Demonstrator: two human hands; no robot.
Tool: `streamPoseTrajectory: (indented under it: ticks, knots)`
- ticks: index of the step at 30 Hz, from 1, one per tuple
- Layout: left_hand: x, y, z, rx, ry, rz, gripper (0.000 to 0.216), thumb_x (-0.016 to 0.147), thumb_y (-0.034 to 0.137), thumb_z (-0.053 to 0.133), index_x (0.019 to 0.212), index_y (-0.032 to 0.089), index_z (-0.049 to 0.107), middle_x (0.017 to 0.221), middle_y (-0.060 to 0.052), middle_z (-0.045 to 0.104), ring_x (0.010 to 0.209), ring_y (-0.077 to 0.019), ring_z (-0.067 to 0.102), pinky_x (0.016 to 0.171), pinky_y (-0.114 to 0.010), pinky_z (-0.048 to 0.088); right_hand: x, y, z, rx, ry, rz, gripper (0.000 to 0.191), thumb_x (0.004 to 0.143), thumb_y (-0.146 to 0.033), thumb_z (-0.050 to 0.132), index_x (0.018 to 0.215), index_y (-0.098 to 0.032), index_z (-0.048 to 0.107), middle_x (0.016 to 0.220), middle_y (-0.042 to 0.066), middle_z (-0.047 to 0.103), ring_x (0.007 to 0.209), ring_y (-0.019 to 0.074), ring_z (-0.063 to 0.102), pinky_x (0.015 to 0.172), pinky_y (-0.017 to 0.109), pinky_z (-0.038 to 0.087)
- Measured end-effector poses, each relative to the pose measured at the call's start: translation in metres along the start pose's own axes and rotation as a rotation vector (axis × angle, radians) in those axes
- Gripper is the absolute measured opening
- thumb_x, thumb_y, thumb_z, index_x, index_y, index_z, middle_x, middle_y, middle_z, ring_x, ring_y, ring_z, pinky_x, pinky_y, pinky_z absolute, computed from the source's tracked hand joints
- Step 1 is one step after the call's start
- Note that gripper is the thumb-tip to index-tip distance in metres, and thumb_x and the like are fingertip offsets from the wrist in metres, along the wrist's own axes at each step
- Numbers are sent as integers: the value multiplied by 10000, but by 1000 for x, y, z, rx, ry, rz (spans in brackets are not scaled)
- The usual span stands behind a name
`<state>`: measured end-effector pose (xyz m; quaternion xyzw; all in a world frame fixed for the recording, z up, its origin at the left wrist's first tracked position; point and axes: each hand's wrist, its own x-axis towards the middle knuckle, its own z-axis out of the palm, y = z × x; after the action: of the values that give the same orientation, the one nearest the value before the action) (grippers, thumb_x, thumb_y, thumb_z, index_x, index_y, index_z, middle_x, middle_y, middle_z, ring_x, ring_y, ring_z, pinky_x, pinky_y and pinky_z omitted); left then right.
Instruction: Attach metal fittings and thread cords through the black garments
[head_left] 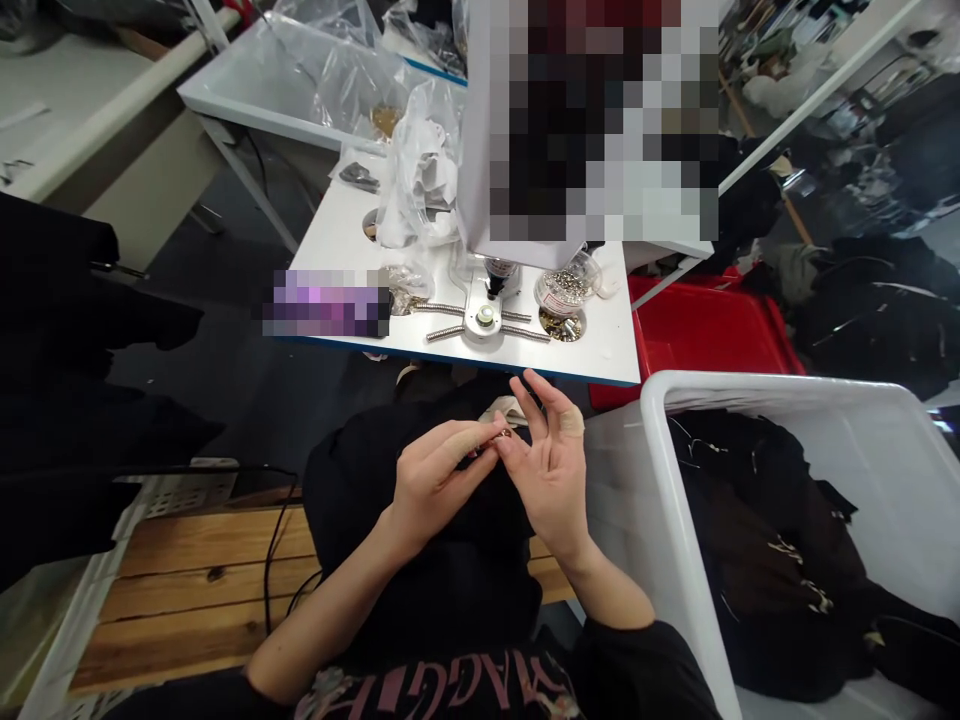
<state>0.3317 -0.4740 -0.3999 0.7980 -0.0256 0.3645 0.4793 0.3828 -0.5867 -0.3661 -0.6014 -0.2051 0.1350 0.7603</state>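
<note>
A workroom holds a white surface with a blue front edge; at the right stands a white bin of dark clothes. On the surface sits a clear tub of small metal bits. Above the lap, the left hand pinches a tiny reddish-brown piece. The right hand, half open with fingers spread, brings its thumb to that piece; whether it also grips, I cannot tell.
</note>
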Motion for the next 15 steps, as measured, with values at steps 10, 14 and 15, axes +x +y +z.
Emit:
streamPoseTrajectory:
  ticks: [10, 14, 15]
  knots:
    - [6, 11, -5, 20, 7, -63, 282, 714, 114, 714, 981, 180, 646, 798, -3, 689, 631, -79, 601, 563, -180, 505, -3, -5, -21, -136, -76, 55, 184, 888, -182, 520, 1043, -248, 593, 1001, 28, 631, 977, 160, 614, 879, 318, 535]
    - [5, 11, -6, 9, -2, -66, 295, 701, 102, 723, 976, 177, 647, 791, 3, 687, 634, -78, 602, 567, -181, 505, -4, -6, -26, -254, -101, -7, 180, 869, -139, 532, 979, -237, 636, 967, 29, 628, 938, 162, 609, 834, 305, 530]
    - [4, 11, -7, 9, -3, -71, 288, 700, 108, 726, 968, 179, 649, 786, 4, 686, 631, -79, 601, 563, -182, 505, -4, -7, -27, -278, -105, -19, 181, 865, -132, 535, 972, -233, 639, 961, 30, 628, 934, 165, 608, 830, 308, 527]
